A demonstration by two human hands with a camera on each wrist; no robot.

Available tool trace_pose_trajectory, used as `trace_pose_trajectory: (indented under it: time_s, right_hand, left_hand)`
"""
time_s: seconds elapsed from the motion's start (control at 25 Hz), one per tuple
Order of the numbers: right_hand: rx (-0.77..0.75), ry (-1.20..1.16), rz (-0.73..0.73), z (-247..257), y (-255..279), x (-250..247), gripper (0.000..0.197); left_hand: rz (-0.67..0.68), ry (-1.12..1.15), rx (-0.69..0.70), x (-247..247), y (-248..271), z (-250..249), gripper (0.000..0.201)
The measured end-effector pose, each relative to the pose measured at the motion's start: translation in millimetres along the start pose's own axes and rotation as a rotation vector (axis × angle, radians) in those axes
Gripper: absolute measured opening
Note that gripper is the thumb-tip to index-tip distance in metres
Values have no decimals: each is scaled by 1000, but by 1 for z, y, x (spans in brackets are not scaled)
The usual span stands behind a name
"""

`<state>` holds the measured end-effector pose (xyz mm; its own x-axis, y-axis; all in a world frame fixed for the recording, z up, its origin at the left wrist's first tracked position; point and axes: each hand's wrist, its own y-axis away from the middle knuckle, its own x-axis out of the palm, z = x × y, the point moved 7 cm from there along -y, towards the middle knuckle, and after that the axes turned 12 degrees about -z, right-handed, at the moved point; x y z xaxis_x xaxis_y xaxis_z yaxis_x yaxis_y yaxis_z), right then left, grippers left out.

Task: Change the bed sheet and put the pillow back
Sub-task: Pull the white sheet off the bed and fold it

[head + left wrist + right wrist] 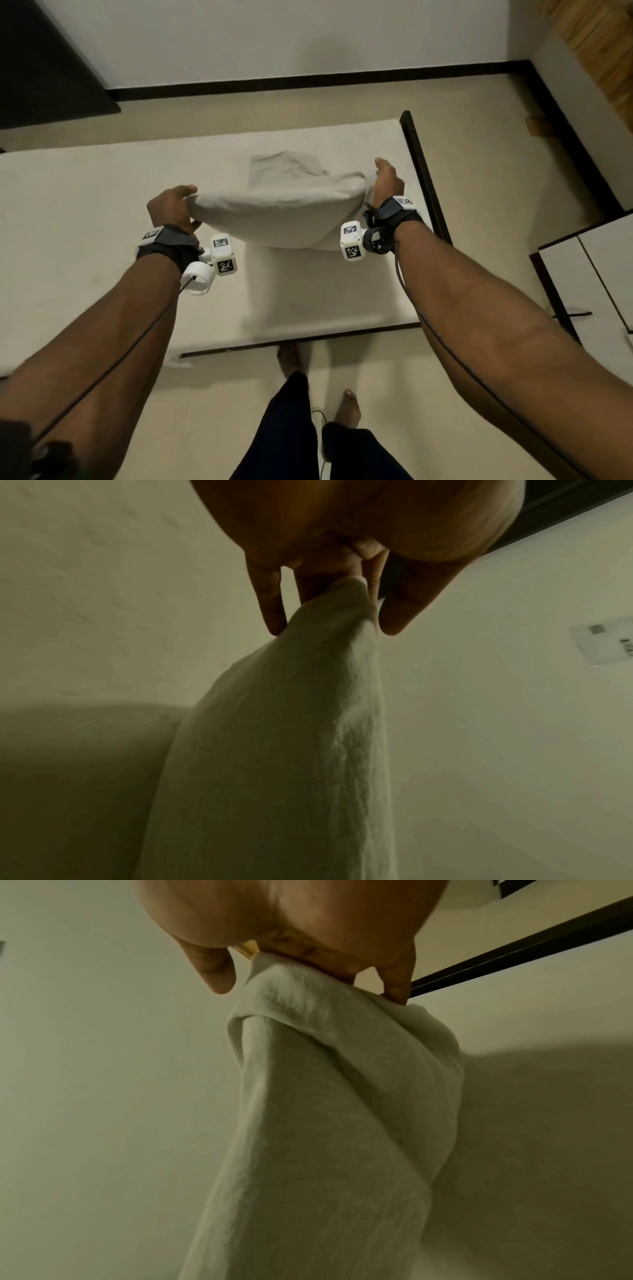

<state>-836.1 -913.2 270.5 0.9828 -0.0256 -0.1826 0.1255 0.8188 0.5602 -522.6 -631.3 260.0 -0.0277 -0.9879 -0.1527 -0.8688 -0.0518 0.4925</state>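
Step in hand, by my read: spreading the fresh sheet. A folded pale sheet [284, 212] hangs in the air above the bed [102, 219], held at its two upper corners. Left hand [173, 209] pinches one corner, fingers curled round the cloth; right hand [387, 185] pinches the other, thumb & fingers closed on the fold. A lower flap trails toward the mattress.

Next move prob. needs the fold shaken open and laid flat, corners carried out to the mattress edges.

Room: dark bed frame [424, 178] runs just beside the right hand; near edge of the bed is close to the person's feet. Floor beyond and wall are well apart. Cabinet [589, 270] stands at right, near the bed corner. No pillow in view.
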Motion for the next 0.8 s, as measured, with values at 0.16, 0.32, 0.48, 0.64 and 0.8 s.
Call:
trace_pose_trajectory:
  time_s: [0.16,0.32,0.48,0.64,0.8]
  right_hand:
    - [73,141,-29,-87,-5,-44,62]
    - [89,200,-28,-122,-18,-51,63]
    - [73,248,-12,-123,-42,-26,57]
    - [63,286,-40,-109,-77,11,61]
    - [58,298,-35,-88,-119,62,57]
  left_hand:
    - [-3,-117,-8,-47,1,90,29]
    - [-40,-76,-65,-64,-1,137,16]
    - [2,-98,-38,-37,-23,137,17]
    - [56,-130,-19,16,-64,119,14]
    - [132,-153,-39,71,-116,105,14]
